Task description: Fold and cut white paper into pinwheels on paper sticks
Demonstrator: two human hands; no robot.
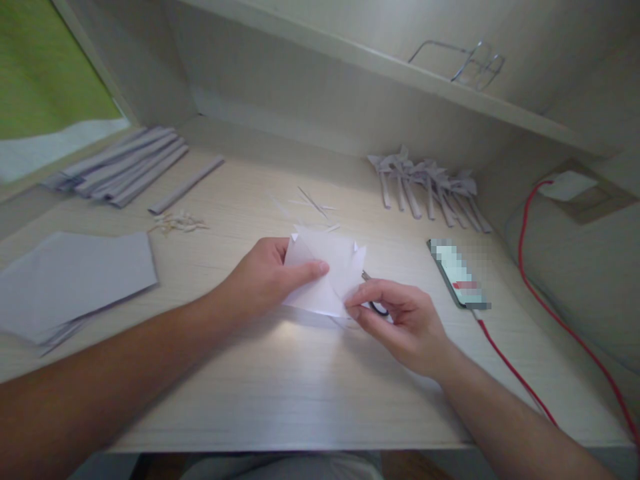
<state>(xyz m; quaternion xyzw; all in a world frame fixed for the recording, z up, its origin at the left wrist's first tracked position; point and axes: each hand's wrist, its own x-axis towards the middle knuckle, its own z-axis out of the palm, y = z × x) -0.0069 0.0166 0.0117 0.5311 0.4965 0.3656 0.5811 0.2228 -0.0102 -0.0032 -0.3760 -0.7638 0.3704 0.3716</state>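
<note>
A square of white paper (325, 270) is held up over the desk, with slits running in from its corners and some corners standing up. My left hand (273, 270) grips its left side, thumb pressed on top near the middle and the fingers hidden underneath. At the lower right corner, my right hand (400, 317) pinches the paper between thumb and forefinger. Behind the paper and the right hand, scissors (379, 308) show only a dark handle loop and a bit of metal. Thin white paper strips (314, 203) lie just beyond the paper.
Rolled paper tubes (130, 167) lie back left, near small pale twisted bits (181, 222). Paper sheets (75, 280) are stacked at left. Finished paper pinwheels (425, 180) line the back right. A phone (457, 273) with a red cable (515, 370) sits at right, below a shelf (350, 50).
</note>
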